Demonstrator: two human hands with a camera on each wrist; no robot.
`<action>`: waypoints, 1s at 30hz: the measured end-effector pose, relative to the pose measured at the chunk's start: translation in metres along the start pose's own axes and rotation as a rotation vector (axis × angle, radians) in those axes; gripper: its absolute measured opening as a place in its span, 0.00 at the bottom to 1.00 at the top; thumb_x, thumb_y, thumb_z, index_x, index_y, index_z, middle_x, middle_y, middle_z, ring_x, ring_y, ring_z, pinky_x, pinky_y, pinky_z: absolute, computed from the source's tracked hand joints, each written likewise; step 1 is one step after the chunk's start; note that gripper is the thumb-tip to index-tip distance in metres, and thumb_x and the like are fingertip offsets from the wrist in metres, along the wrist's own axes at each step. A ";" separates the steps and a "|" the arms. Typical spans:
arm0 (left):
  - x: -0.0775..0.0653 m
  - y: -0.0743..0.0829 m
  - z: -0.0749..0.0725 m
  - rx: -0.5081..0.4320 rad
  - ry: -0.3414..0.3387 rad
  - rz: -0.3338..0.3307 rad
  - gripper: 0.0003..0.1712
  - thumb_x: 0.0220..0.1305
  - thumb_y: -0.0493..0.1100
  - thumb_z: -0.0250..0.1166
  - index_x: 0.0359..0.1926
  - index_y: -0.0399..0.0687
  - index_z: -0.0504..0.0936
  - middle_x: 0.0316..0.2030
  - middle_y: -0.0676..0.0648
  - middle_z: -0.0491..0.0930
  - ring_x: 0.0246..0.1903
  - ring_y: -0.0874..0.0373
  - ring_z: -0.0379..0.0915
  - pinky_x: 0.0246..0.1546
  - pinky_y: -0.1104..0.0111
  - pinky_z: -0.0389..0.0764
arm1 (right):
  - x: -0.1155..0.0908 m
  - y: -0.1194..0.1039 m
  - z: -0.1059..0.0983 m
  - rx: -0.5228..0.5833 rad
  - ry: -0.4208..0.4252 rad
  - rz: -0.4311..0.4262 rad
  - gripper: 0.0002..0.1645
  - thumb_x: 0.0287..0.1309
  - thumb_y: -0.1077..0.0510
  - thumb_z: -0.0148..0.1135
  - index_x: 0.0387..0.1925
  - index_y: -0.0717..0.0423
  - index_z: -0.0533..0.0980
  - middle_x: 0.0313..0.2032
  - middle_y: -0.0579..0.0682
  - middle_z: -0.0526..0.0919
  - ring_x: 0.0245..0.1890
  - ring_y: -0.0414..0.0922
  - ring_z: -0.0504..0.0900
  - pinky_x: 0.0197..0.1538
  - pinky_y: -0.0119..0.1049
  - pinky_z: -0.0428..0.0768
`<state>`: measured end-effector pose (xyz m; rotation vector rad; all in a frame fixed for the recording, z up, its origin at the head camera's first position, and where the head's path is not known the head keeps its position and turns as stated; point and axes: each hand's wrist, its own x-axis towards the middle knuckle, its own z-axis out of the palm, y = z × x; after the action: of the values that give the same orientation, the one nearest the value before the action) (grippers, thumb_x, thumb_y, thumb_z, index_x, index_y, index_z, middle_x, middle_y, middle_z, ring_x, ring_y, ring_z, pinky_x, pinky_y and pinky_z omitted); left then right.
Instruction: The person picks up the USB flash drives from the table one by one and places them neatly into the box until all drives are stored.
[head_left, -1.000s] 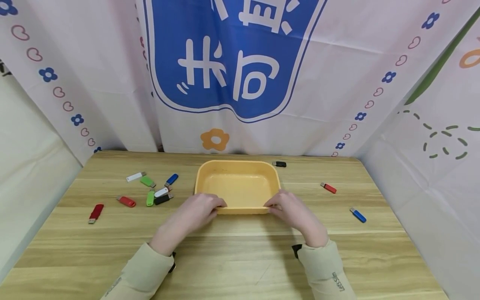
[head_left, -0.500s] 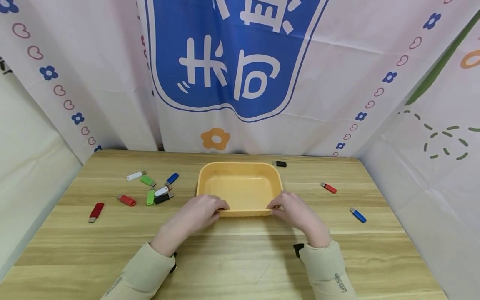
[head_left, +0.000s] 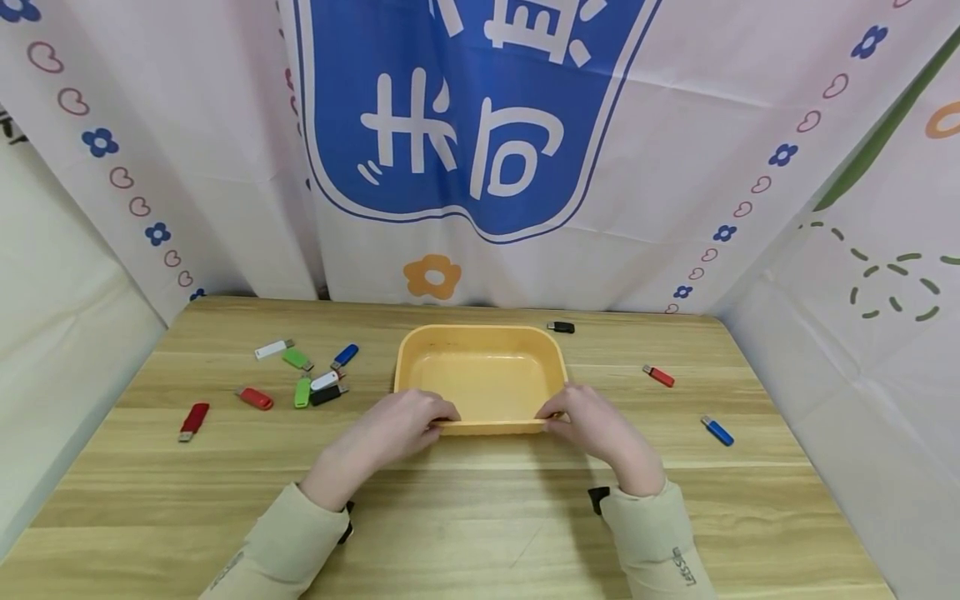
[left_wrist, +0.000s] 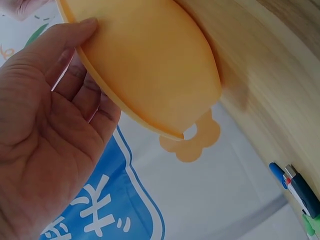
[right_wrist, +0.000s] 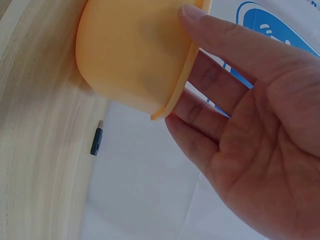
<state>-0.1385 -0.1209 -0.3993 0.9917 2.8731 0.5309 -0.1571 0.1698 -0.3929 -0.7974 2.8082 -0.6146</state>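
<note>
A shallow yellow plastic bin (head_left: 480, 429) with rounded corners sits in the middle of the table, its inside bare. My left hand (head_left: 408, 417) grips its near rim at the left corner, and my right hand (head_left: 596, 425) does likewise at the right corner. In the left wrist view, the left thumb presses the bin's outer wall (left_wrist: 150, 55) while the other fingers hook over the rim. The right wrist view has the right thumb on the outer wall (right_wrist: 135, 55), with the fingers behind the rim.
Several USB sticks lie left of the bin, among them a dark red one (head_left: 194, 422), a white one (head_left: 273, 349) and a blue one (head_left: 344, 356). On the right are a black stick (head_left: 562, 327), a red stick (head_left: 659, 376) and another blue stick (head_left: 717, 431). A printed curtain (head_left: 360, 258) hangs behind the table.
The bin has slid slightly toward me and a touch to the right, with both hands still gripping its rim. Over the last half second it has hardly moved.
</note>
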 end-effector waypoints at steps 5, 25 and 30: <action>-0.002 -0.002 -0.005 -0.039 -0.023 -0.015 0.11 0.62 0.35 0.69 0.45 0.49 0.88 0.42 0.51 0.89 0.42 0.58 0.85 0.43 0.63 0.86 | -0.001 -0.002 0.000 0.005 -0.008 0.012 0.08 0.56 0.65 0.70 0.38 0.55 0.88 0.39 0.48 0.90 0.43 0.45 0.85 0.47 0.40 0.84; -0.012 -0.035 -0.031 -0.151 0.143 -0.059 0.08 0.64 0.36 0.66 0.44 0.44 0.88 0.36 0.51 0.88 0.35 0.63 0.83 0.35 0.72 0.84 | 0.000 -0.002 -0.001 0.016 -0.010 0.014 0.08 0.56 0.66 0.69 0.37 0.55 0.88 0.39 0.48 0.90 0.43 0.45 0.84 0.47 0.39 0.84; -0.020 -0.056 -0.040 -0.131 0.263 -0.161 0.09 0.66 0.36 0.65 0.46 0.42 0.87 0.38 0.45 0.89 0.38 0.55 0.84 0.41 0.60 0.87 | -0.001 -0.002 -0.001 0.018 -0.011 0.018 0.08 0.56 0.66 0.69 0.37 0.55 0.88 0.39 0.48 0.90 0.43 0.44 0.84 0.46 0.39 0.84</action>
<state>-0.1623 -0.1863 -0.3815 0.7114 3.0572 0.8816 -0.1559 0.1693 -0.3912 -0.7691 2.7928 -0.6297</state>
